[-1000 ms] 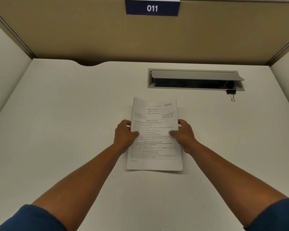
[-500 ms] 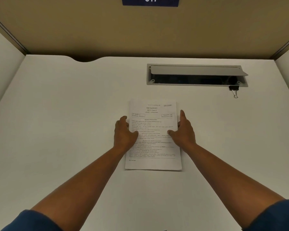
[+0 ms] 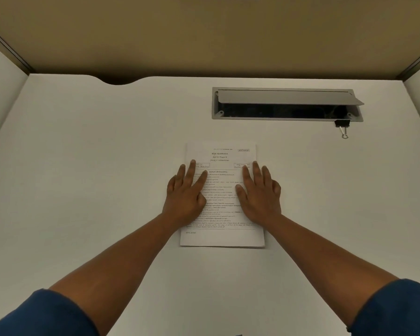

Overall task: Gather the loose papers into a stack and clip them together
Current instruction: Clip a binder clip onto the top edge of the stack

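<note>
A stack of printed papers (image 3: pixel 222 190) lies flat on the white desk (image 3: pixel 95 166), squared up, in front of me. My left hand (image 3: pixel 186 194) rests palm down on the stack's left half with its fingers straight and spread. My right hand (image 3: pixel 258 194) lies flat on the right half in the same way. A black binder clip (image 3: pixel 342 126) with silver handles sits far to the right, at the front edge of the cable tray, apart from both hands.
A grey cable tray (image 3: pixel 286 104) with its lid raised is sunk into the desk behind the papers. Beige partition walls (image 3: pixel 204 37) close the desk at the back and both sides. A rounded notch (image 3: pixel 118 80) cuts the desk's back edge.
Both hands have let go of the stack's side edges and now lie flat on top of it. The stack, held tilted up a second ago, now lies flat on the desk.
</note>
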